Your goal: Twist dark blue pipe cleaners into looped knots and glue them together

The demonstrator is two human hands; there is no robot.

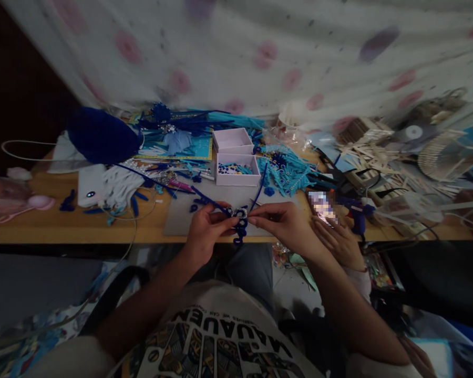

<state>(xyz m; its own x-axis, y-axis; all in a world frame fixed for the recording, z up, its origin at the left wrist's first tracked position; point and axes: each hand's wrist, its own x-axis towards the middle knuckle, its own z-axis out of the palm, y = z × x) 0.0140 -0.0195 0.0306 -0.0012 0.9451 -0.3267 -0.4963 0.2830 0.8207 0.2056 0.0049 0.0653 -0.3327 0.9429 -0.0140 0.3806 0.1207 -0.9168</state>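
Note:
Just above the table's front edge, a dark blue pipe-cleaner ornament (240, 223) with silvery bits in its middle is held between both hands. A long blue stem slants up from each side of it, and a curled piece hangs below. My left hand (205, 231) pinches its left side between thumb and fingers. On the other side, the fingertips of my right hand (283, 223) are closed on its right edge. Beneath lies a grey mat (177, 215) with small blue curled pieces. Fine details of the ornament are too dark to make out.
Behind stands a white box (237, 177) of beads, its lid (232, 140) beside it. Turquoise stems (291, 170) lie to the right. Another person's hand (341, 241) rests by a lit phone (322, 207), near a blue glue gun (357, 212). White stems (120, 186) lie left.

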